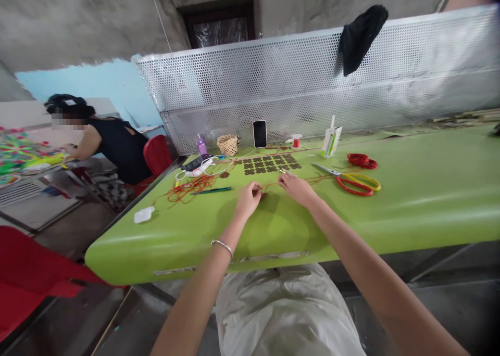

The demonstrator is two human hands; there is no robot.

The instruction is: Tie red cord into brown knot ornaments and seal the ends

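My left hand is closed in a pinch at the middle of the green table, on a thin red-orange cord. The cord runs across to my right hand, whose fingers are also pinched together on it. Something small and shiny shows at the right fingertips, too small to name. A dark little piece lies by the left fingers. Just beyond the hands, flat brown clover-shaped pieces lie in rows. Scissors with red and yellow handles rest open to the right of my right hand.
Left on the table are tangled orange cords, a teal pen-like tool and a white case. Behind stand a wicker basket, a phone and a carton. A red cord bundle lies right. Another person sits far left.
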